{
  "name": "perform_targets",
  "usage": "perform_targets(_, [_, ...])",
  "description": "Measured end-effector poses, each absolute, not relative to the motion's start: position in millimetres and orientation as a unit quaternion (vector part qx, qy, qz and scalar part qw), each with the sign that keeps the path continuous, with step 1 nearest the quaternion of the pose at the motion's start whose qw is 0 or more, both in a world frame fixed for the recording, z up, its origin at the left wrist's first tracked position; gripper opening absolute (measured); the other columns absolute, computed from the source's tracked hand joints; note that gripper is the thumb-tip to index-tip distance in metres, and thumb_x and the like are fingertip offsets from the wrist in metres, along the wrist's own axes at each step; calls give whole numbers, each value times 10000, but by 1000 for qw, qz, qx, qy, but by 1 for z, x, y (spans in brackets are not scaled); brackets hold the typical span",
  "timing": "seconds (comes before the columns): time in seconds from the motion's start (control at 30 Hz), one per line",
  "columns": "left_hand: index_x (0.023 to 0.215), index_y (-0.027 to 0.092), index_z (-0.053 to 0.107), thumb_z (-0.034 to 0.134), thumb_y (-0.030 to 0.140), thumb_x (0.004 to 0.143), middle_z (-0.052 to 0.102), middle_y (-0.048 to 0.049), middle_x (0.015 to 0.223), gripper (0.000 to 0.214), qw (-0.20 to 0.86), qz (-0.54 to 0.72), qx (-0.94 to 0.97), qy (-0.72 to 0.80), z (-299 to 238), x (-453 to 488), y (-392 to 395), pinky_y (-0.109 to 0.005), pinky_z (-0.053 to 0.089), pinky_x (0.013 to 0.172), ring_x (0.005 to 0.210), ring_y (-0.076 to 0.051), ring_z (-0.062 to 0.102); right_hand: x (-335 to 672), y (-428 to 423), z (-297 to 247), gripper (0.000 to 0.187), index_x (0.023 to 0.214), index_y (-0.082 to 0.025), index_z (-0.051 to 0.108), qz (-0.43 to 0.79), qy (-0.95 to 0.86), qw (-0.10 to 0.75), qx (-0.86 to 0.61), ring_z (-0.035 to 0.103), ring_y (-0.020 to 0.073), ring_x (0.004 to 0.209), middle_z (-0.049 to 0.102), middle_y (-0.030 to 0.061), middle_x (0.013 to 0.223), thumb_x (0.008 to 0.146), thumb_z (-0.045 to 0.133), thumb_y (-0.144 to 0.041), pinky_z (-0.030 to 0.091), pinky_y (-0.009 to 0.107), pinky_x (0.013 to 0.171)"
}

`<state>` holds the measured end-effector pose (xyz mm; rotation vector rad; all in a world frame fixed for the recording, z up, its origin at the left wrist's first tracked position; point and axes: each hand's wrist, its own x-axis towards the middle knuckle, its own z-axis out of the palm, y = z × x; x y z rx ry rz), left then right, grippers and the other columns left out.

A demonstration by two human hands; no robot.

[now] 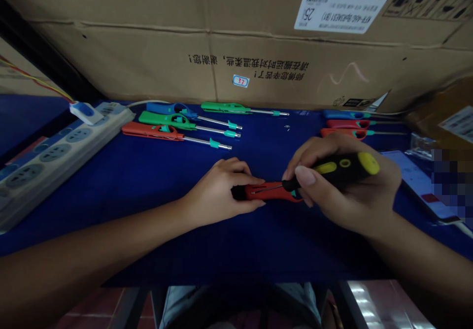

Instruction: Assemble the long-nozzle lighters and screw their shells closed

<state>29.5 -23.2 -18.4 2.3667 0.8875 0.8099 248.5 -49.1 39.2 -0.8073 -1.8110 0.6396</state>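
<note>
A red lighter body (pixel 268 191) lies on the blue tabletop in front of me. My left hand (pixel 216 191) is closed on its left end, thumb and fingers on opposite sides. My right hand (pixel 343 196) grips a screwdriver (pixel 342 168) with a black and yellow handle. The thin shaft of the screwdriver points left, and its tip is at the lighter's upper face near my left fingertips. Whether the tip sits in a screw is too small to tell. My right fingers partly cover the lighter's right end, where a bit of teal shows.
To the left lie blue, green and red long-nosed lighters (pixel 155 131); another green lighter (pixel 225 107) is behind. More lighters (pixel 343 123) lie at right, near a phone (pixel 421 181). A power strip (pixel 66 147) borders the left side. A large cardboard box (pixel 148 58) walls off the back.
</note>
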Motion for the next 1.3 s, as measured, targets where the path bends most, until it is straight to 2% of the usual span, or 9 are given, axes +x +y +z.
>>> perform_targets(0.23, [1054, 206, 781, 859, 309, 770, 686, -19, 891, 312, 236, 301, 865, 324, -19, 29, -23, -362, 460, 810, 846, -187, 632, 250, -48, 39, 151, 863, -225, 642, 278, -744, 507, -335, 617, 122, 601, 666, -11, 761, 832, 720, -101, 462, 289, 518])
perform_targets(0.47, [1054, 202, 782, 855, 311, 777, 688, -17, 887, 306, 233, 302, 867, 321, -20, 30, -23, -356, 463, 803, 846, -184, 639, 249, -47, 35, 91, 851, -218, 647, 280, -732, 516, -347, 583, 101, 534, 636, -12, 739, 889, 729, -228, 438, 272, 462])
perform_targets(0.73, [1046, 217, 782, 843, 327, 785, 700, -19, 890, 290, 229, 299, 868, 322, -19, 30, -24, -359, 480, 804, 850, -189, 651, 246, -44, 31, 122, 862, -244, 642, 337, -707, 530, -326, 554, 107, 376, 593, -61, 572, 871, 763, -250, 425, 246, 335])
perform_targets(0.97, [1035, 230, 780, 840, 327, 786, 711, -14, 895, 273, 234, 305, 865, 323, -20, 30, -23, -364, 500, 829, 854, -188, 653, 246, -42, 28, 148, 866, -254, 642, 334, -716, 519, -325, 562, 97, 392, 618, -52, 627, 849, 788, -265, 432, 240, 357])
perform_targets(1.13, [1051, 215, 782, 850, 323, 779, 707, -15, 881, 301, 228, 311, 866, 317, -20, 29, -23, -352, 498, 805, 823, -178, 647, 248, -42, 27, 123, 855, -245, 662, 305, -714, 528, -345, 565, 87, 426, 713, -1, 805, 857, 780, -278, 443, 250, 379])
perform_targets(1.3, [1040, 207, 781, 850, 320, 777, 706, -20, 884, 294, 233, 310, 866, 315, -20, 30, -23, -352, 501, 805, 830, -181, 652, 247, -42, 27, 137, 859, -249, 660, 316, -712, 528, -337, 568, 97, 432, 676, -16, 732, 848, 790, -290, 445, 250, 386])
